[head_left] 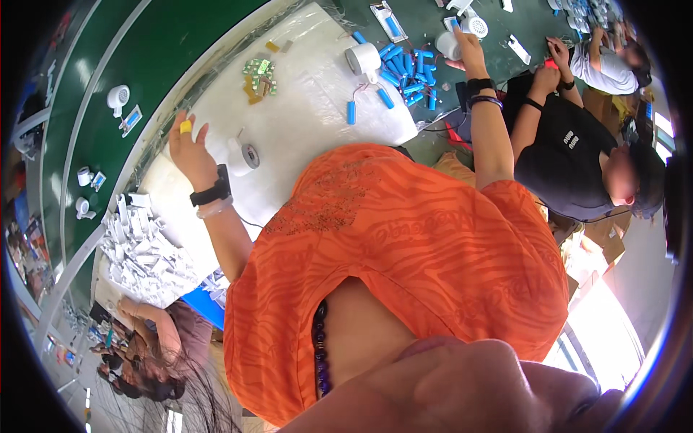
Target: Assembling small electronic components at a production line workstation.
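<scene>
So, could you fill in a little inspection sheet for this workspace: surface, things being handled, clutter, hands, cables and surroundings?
Surface: white mat that looks film-covered, alongside a green surface.
Things handled: blue cylinders bunched at the mat's right part, green boards in a small heap, white round device on the right.
Clutter: loose heap of white plastic parts at the left.
Hands: left hand has its fingers parted, with something yellow at a finger; right hand is at the device, grip unclear.
Cables: thin wires on some cylinders.
Surroundings: co-worker in black at the right; others nearby.
</scene>
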### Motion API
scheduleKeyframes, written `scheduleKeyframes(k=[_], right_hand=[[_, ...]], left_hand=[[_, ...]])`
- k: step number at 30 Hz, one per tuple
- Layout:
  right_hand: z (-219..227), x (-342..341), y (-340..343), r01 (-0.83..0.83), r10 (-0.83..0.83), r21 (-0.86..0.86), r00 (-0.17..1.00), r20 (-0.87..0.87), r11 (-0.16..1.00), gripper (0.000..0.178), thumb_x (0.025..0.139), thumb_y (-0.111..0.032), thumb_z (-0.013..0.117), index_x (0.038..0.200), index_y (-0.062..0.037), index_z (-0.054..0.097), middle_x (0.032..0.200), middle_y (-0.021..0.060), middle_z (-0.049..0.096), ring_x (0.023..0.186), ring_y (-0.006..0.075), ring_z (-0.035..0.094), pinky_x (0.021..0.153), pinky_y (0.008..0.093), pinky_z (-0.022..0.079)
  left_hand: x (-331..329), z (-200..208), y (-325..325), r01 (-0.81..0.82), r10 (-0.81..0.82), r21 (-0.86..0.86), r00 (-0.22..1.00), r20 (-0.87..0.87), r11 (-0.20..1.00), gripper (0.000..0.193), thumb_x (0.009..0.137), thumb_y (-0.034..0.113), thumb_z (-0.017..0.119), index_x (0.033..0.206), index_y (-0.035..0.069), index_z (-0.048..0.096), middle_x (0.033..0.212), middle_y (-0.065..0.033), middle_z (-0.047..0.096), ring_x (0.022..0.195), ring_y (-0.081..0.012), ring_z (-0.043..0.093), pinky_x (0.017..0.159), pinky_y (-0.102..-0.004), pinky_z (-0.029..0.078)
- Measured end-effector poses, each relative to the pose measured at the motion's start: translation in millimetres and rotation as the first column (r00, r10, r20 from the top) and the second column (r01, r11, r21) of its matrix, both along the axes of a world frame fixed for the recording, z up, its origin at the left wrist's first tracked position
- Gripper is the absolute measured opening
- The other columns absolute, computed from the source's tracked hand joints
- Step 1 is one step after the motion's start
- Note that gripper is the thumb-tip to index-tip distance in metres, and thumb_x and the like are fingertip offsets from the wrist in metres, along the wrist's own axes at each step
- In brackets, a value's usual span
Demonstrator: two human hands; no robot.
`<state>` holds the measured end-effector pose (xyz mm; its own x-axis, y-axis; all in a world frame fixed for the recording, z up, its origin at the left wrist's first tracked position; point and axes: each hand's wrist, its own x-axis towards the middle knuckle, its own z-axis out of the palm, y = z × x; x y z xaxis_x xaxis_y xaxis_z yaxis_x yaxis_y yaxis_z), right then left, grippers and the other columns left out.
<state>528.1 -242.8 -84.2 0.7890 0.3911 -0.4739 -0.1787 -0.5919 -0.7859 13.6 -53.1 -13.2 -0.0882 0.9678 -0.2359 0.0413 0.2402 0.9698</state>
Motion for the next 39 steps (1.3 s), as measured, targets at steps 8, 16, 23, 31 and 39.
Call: scheduleKeyframes(k=[8,16,23,31,39], right_hand=[[100.2,-58.5,7.2,-0.335,0.425,0.618,0.905,0.002,0.711,0.057,0.085,-0.018,0.052,0.139,-0.012,0.035,0.116,0.0178,0.057,0.086,0.025,0.063,0.078,0.0362,0.052],[157.8,-171.8,32.6,-0.358,0.891,0.868,0.416,-0.183,0.345,0.05,0.089,-0.034,0.053,0.121,0.0036,0.046,0.098,0.0184,0.06,0.081,0.0225,0.062,0.071,0.0303,0.051],[181.9,-226.9,35.2,-0.672,0.971,0.717,0.239,-0.026,0.185,0.039,0.098,-0.022,0.044,0.132,-0.0028,0.041,0.087,0.0115,0.06,0.08,0.0157,0.061,0.076,0.0278,0.048],[175.2,-245.7,23.9,-0.839,0.91,0.499,0.359,0.209,0.216,0.052,0.098,-0.011,0.041,0.144,-0.0058,0.018,0.085,0.0066,0.062,0.085,0.0153,0.059,0.084,0.0303,0.045],[172.4,-251.4,22.0,-0.969,0.876,0.139,0.245,0.416,0.205,0.024,0.097,-0.018,0.046,0.115,-0.0027,0.052,0.081,0.0081,0.063,0.074,0.022,0.06,0.069,0.0308,0.045]], left_hand=[[45.1,26.4,-46.4,0.42,-0.414,0.095,0.907,-0.082,0.902,0.026,0.089,0.004,0.047,0.112,0.001,0.058,0.115,-0.0104,0.058,0.101,-0.02,0.059,0.078,-0.0294,0.051],[124.5,52.0,-80.4,0.702,-0.402,0.601,0.712,-0.575,0.382,0.06,0.078,0.017,0.065,0.134,0.01,0.042,0.127,-0.0158,0.049,0.117,-0.0316,0.046,0.09,-0.0399,0.043],[97.4,53.6,-79.3,0.876,-0.72,0.154,0.467,-0.514,0.457,0.04,0.073,0.02,0.065,0.107,0.002,0.054,0.082,-0.0205,0.063,0.076,-0.0372,0.061,0.064,-0.0414,0.048],[74.5,70.0,-93.0,0.691,-0.645,0.203,0.722,-0.251,0.694,0.037,0.076,0.005,0.055,0.113,-0.001,0.051,0.086,-0.0116,0.065,0.074,-0.0207,0.065,0.069,-0.0287,0.05],[70.8,73.4,-100.7,0.697,-0.731,0.223,0.633,0.255,0.681,0.026,0.092,0.016,0.055,0.112,0.001,0.053,0.091,-0.0061,0.062,0.07,-0.0154,0.064,0.066,-0.0259,0.05]])
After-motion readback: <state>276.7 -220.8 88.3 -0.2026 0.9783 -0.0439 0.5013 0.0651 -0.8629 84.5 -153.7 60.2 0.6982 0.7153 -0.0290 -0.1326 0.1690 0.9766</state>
